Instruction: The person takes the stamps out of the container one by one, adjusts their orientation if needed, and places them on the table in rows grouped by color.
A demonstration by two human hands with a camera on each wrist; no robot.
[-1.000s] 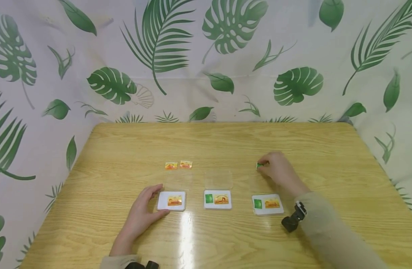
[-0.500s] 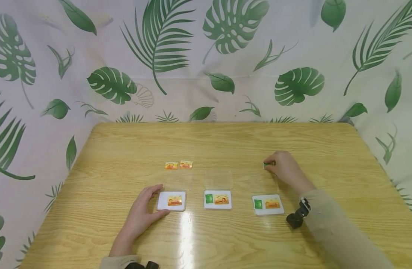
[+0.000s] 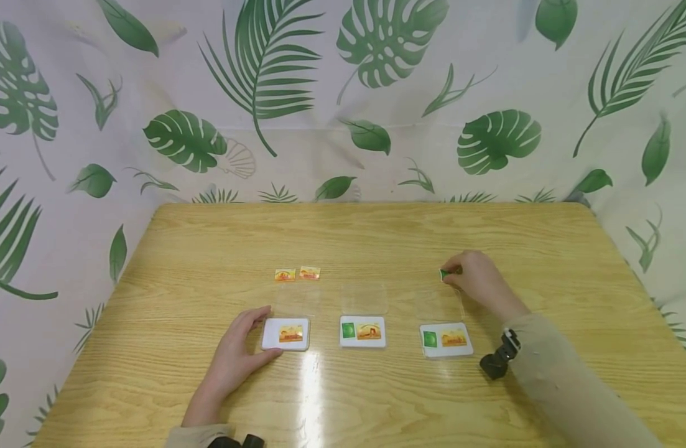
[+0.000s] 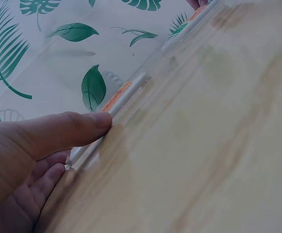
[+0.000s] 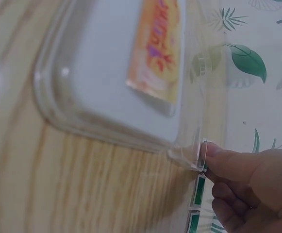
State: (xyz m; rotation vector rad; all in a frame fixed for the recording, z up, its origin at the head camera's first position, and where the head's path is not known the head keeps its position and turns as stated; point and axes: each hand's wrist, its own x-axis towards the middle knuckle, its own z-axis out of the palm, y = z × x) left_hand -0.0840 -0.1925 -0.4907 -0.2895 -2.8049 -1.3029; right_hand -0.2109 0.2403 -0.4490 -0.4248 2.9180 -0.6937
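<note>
My left hand (image 3: 236,348) steadies the left clear plastic box (image 3: 272,336), thumb at its near edge and fingers at its far left corner. An orange stamp (image 3: 290,333) lies on that box's white insert. At the back right, my right hand (image 3: 478,280) pinches a small green stamp (image 3: 444,274) between thumb and fingertips, just past the raised lid of the right box (image 3: 436,352). That box carries a green stamp (image 3: 430,339) and an orange one. More green stamps (image 5: 199,191) show beneath the right fingers in the right wrist view.
Between the two hands stands a middle box (image 3: 362,344) bearing one green and one orange stamp. Behind the left box lie two orange-yellow stamps (image 3: 310,274) on the wooden table (image 3: 376,242). A leaf-print cloth (image 3: 298,168) hangs behind the table.
My right hand has moved slightly right with the green stamp in its fingertips, then nearly stopped. The left hand and the boxes have stayed in place.
</note>
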